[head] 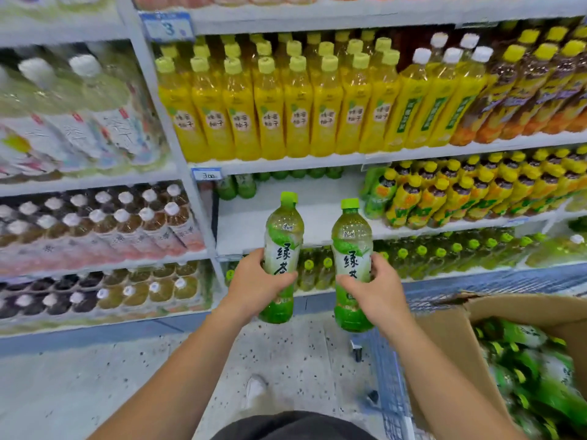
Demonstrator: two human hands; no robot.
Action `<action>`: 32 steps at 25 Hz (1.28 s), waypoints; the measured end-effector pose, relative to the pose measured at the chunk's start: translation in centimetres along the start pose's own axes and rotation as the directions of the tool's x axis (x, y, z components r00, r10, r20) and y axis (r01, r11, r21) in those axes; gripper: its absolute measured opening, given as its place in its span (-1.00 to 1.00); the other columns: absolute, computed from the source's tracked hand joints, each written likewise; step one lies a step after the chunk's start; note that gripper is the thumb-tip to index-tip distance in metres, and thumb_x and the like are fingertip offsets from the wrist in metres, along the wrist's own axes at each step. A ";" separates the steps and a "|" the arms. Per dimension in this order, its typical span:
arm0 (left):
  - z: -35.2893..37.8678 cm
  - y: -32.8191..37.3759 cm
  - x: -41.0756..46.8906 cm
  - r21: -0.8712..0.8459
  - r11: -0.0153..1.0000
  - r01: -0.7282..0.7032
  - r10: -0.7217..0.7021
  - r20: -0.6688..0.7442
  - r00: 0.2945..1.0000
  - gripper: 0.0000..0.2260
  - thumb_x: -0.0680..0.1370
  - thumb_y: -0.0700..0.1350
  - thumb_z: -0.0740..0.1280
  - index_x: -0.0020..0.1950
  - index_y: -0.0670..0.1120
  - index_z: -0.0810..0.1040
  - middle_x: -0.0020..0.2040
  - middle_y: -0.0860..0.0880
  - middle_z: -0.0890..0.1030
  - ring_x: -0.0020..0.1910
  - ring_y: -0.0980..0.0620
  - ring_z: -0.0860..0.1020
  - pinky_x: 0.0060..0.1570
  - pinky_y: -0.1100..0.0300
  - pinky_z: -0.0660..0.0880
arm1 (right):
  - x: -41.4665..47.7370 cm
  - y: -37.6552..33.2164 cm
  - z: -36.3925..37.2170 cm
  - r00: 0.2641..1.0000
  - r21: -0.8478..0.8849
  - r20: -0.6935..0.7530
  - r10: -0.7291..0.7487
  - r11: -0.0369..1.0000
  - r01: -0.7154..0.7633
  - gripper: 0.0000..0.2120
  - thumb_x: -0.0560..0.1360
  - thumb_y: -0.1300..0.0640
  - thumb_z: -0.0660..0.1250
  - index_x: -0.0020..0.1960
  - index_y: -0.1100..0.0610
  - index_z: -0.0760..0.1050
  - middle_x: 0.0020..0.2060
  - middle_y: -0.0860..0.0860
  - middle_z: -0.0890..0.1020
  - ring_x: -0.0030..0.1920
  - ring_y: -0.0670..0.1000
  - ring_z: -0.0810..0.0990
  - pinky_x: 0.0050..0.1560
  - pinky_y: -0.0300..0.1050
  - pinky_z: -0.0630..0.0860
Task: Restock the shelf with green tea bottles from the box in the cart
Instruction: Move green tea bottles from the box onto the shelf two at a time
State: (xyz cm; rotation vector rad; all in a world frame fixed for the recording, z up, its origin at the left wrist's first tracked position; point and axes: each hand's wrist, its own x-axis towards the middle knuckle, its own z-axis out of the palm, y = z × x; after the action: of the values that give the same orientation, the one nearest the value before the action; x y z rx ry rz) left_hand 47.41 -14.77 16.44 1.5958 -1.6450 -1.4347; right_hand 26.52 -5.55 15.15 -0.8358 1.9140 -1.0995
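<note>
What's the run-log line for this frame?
stage: pre-place | left hand: grips left green tea bottle | right hand: grips right green tea bottle | cardboard box: not empty

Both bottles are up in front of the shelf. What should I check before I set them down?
1. Left hand grips left bottle: ok.
2. Right hand grips right bottle: ok.
3. Caps on both: ok.
4. Bare space on the shelf ahead: ok.
5. Depth of the gap to the back row: cannot tell.
6. Box holds more bottles: ok.
</note>
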 end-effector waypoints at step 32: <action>4.4 -13.9 35.0 0.010 0.906 -0.423 0.402 -0.336 0.852 -0.47 0.35 -0.12 0.62 0.21 0.07 0.44 -0.01 0.24 0.60 -0.05 0.47 0.55 -0.20 0.58 0.43 | 33.9 8.5 16.9 0.910 -0.004 -0.007 -0.414 0.910 0.414 -0.48 0.24 0.14 0.55 0.04 -0.19 0.37 -0.10 -0.17 0.63 -0.13 -0.31 0.63 -0.21 -0.39 0.54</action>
State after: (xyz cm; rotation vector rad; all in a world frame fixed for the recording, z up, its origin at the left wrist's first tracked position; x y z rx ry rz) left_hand 41.54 -42.20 -9.08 1.2591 -1.5955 -0.9307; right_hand 22.72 -36.48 -7.97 -1.2824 1.7863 -1.3480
